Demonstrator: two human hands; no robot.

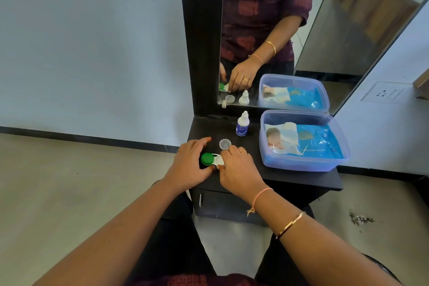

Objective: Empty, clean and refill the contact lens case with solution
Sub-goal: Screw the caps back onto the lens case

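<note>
Fingers of left hand (188, 165) curled around contact lens case (214, 160) at its green cap (207, 158), gripping; right hand (236, 167) fingers pinched closed over the case's other end; case on dark table (301, 179), near front edge; loose clear cap (224, 144) just behind; solution bottle (242, 124) upright beyond; plastic tub (301, 165) of wipes to the right.

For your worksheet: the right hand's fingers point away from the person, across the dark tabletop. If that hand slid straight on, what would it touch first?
Most likely the small clear cap, lying just beyond the right hand. The solution bottle stands farther back, slightly right. Depth is hard to judge from one view.
</note>
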